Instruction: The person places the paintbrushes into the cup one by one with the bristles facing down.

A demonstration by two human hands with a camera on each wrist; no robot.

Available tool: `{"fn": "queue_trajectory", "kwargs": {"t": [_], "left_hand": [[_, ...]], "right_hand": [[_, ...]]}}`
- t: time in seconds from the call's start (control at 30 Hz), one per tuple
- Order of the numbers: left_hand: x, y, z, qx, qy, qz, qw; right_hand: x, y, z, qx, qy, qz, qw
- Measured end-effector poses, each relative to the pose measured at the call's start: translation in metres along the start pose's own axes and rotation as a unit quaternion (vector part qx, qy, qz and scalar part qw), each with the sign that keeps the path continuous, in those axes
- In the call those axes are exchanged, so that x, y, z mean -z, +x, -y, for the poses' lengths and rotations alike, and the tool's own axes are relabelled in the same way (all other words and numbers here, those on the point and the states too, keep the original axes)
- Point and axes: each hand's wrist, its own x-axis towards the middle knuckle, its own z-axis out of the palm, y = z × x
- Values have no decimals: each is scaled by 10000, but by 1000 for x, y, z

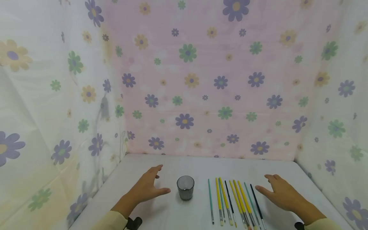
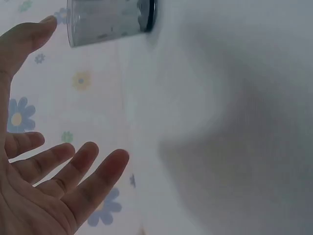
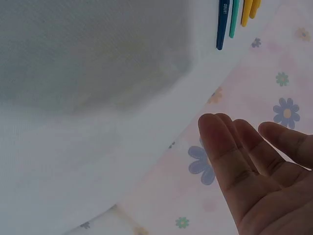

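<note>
Glass cup (image 1: 185, 188), one, grey and see-through: it is standing upright on the white table (image 1: 161, 212), mouth upward, between the left hand (image 1: 149, 185) and the brushes.

Paintbrushes (image 1: 239, 197), a set in yellow, teal and dark handles: they are lying side by side to the right of the cup, bristles pointing toward the person, handle ends pointing toward the far edge.

Left hand, released: it is hovering beside the cup, touching nothing. The palm is facing the cup; the thumb is stretching toward it, well spread from the fingers, which are fanning apart and reaching forward.

Right hand (image 1: 280, 191), likewise released and holding nothing: it is hovering to the right of the brushes, near the outermost dark one. The thumb is pointing left toward the handles; the fingers are extending forward and leftward, lying close together.

Forearms, two, in pale sleeves (image 1: 319, 224): they are slanting inward from the lower corners, a black band (image 1: 134, 223) showing at the left wrist.

Flowered cloth (image 1: 207, 70): it is hanging behind the table and along both sides.
</note>
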Motion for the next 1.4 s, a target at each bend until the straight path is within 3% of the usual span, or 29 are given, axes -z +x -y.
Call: {"fn": "queue_trajectory", "kwargs": {"t": [0.27, 0.6, 0.93, 1.23, 1.4], "left_hand": [[-30, 6, -13, -41, -884, 240, 9958], [-55, 11, -20, -224, -1277, 80, 9915], [-68, 19, -28, -109, -1491, -32, 9888], [-75, 21, -33, 126, -2231, -84, 9747], [-79, 22, -34, 69, -2458, -73, 9693]], "right_hand": [[-13, 9, -2, -266, 505, 31, 9984], [-29, 10, -5, -718, 965, 229, 9925], [-39, 15, -3, -1419, 1613, 511, 9753], [-46, 17, 4, -1777, 2007, 575, 9617], [-42, 16, 13, -1757, 1982, 595, 9624]]}}
